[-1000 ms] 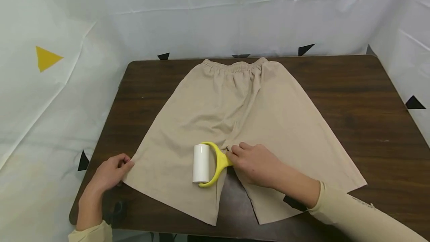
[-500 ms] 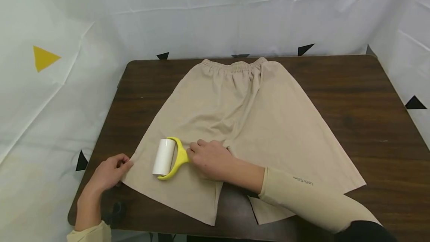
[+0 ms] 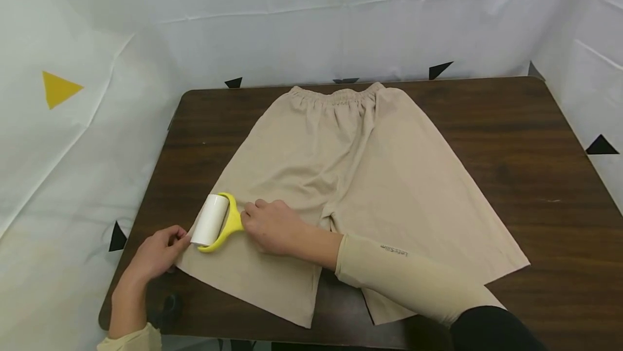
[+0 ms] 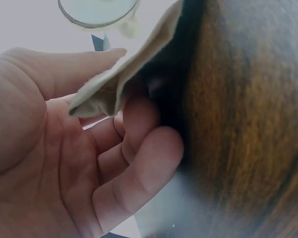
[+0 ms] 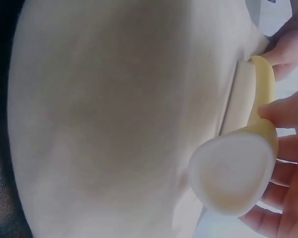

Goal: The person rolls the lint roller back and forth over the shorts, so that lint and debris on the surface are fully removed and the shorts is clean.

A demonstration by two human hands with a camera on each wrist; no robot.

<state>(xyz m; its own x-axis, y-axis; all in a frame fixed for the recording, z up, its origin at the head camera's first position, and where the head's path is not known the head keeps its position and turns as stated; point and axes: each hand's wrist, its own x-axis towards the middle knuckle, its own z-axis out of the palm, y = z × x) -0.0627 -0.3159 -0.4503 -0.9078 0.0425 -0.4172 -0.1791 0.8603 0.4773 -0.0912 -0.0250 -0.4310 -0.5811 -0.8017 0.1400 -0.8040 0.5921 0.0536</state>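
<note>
Beige shorts (image 3: 413,178) with a gathered elastic waistband lie spread over the table, waistband at the far side. My right hand (image 3: 274,226) grips the yellow handle of a lint roller (image 3: 210,220), whose white roll lies over the outer edge of the left leg. The right wrist view shows the roller's pale round handle end (image 5: 233,173) with thumb and fingers about it. At the outer lower corner of that leg, my left hand (image 3: 158,251) pinches the hem. In the left wrist view the hem (image 4: 134,62) is folded between thumb and fingers, close beside the table.
The dark wood-grain table (image 3: 511,140) has rounded corners. White sheeting (image 3: 316,37) with yellow and black triangles stands behind it and at both sides. A small dark object (image 3: 170,308) shows near the front left corner.
My right hand has carried the lint roller leftward across the left leg, from beside the crotch to the outer edge near my left hand. The left hand keeps its pinch.
</note>
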